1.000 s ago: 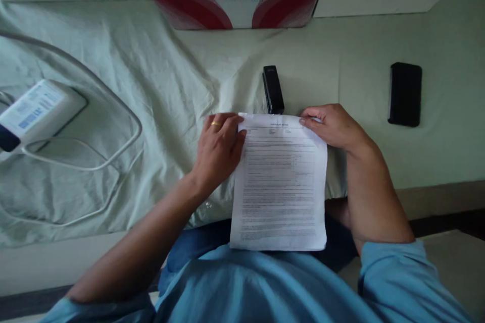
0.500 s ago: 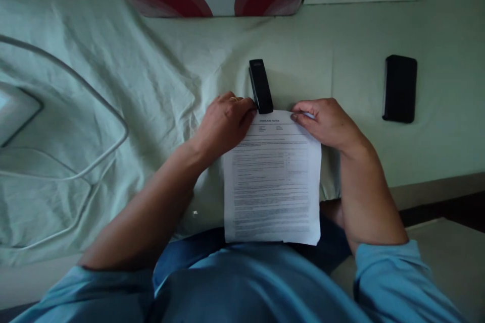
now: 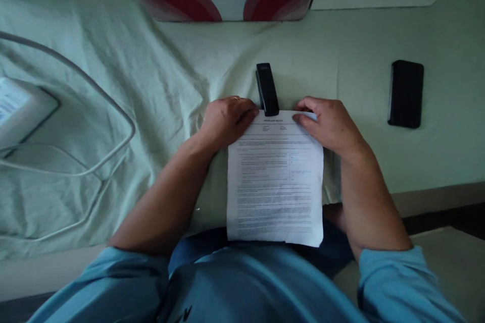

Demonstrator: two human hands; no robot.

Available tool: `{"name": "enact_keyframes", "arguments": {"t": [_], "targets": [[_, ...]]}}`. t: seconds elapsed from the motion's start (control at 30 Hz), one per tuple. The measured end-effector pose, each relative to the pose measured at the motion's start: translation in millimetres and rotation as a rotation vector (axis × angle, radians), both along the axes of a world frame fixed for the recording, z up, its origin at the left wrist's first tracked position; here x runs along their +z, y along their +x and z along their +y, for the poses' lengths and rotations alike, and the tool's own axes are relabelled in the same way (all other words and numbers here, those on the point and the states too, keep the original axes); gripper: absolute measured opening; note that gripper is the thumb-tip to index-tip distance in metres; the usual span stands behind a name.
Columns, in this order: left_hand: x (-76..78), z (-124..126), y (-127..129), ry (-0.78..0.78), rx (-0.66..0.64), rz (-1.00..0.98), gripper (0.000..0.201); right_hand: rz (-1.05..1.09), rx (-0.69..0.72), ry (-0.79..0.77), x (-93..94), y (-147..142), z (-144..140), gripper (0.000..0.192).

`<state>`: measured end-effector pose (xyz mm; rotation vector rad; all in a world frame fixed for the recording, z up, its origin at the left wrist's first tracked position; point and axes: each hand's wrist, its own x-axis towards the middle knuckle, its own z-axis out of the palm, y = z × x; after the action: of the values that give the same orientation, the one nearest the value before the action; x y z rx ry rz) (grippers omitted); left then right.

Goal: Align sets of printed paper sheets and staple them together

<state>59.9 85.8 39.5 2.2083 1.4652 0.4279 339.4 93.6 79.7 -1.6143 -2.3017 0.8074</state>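
Pinching the paper's (image 3: 275, 176) top corners, left hand (image 3: 227, 121) and right hand (image 3: 329, 125) flank the stapler (image 3: 267, 89), lying lengthwise just beyond.

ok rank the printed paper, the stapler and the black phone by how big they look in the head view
1. printed paper, by far the largest.
2. black phone.
3. stapler, about as long as the phone but much narrower; its near end touches the paper's top edge.

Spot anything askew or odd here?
Mostly tidy. The paper hangs off the table edge over the lap, held at its top corners by the left hand and right hand. The cloth is wrinkled on the left.
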Motion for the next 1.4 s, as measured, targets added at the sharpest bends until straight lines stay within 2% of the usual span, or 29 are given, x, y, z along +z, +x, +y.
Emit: {"name": "enact_keyframes", "arguments": {"t": [0.1, 0.2, 0.3, 0.47, 0.73, 0.9, 1.1, 1.4], "targets": [[-1.0, 2, 0, -0.004, -0.015, 0.005, 0.039, -0.014, 0.097, 0.246, -3.5, -1, -2, 0.042], [-0.5, 3, 0, -0.003, -0.032, 0.011, 0.039, -0.018, 0.210, 0.345, -6.1, -6, -3, 0.055], [-0.2, 3, 1, 0.000, -0.032, 0.014, 0.039, -0.020, 0.268, 0.360, -10.3, -14, -3, 0.054], [-0.3, 2, 4, 0.019, -0.017, 0.044, 0.035, -0.024, 0.274, 0.385, -18.4, -26, -4, 0.046], [2.8, -1, 7, 0.084, 0.040, 0.117, 0.034, 0.063, 0.260, 0.469, -27.5, -22, -1, 0.039], [1.6, 0, 5, 0.104, 0.043, 0.115, 0.035, 0.112, 0.233, 0.485, -23.0, -22, -3, 0.035], [-4.8, 5, 1, 0.090, 0.027, 0.058, 0.033, 0.160, 0.242, 0.481, -13.1, -26, -5, 0.044], [-6.2, 9, -2, 0.076, -0.008, 0.051, 0.037, 0.112, 0.270, 0.444, -20.3, -29, -13, 0.053]]}}
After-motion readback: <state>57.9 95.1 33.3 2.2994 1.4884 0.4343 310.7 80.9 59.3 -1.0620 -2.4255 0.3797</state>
